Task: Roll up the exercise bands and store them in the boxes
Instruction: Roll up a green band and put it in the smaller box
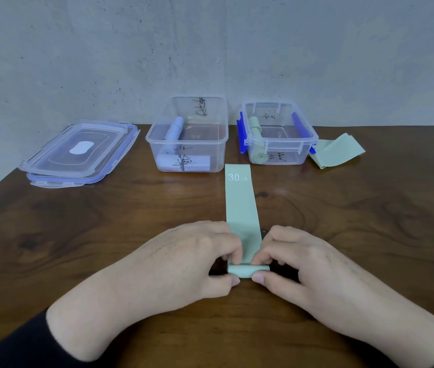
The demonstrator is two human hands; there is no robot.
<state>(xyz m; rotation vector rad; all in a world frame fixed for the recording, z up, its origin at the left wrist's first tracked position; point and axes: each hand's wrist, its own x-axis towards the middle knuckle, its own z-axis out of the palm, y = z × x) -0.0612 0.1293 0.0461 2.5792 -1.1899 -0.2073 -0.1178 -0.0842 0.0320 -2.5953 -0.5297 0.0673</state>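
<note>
Green exercise band (242, 208) marked 30 LB, flat on table (104, 235), near end rolled, both hands (247, 261) pinching the roll

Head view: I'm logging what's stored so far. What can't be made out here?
- Box and box labels: handwriting illegible, too small.
- Band roll ends: hidden by left hand and right hand.
- Loose band: partly behind the right box.
</note>
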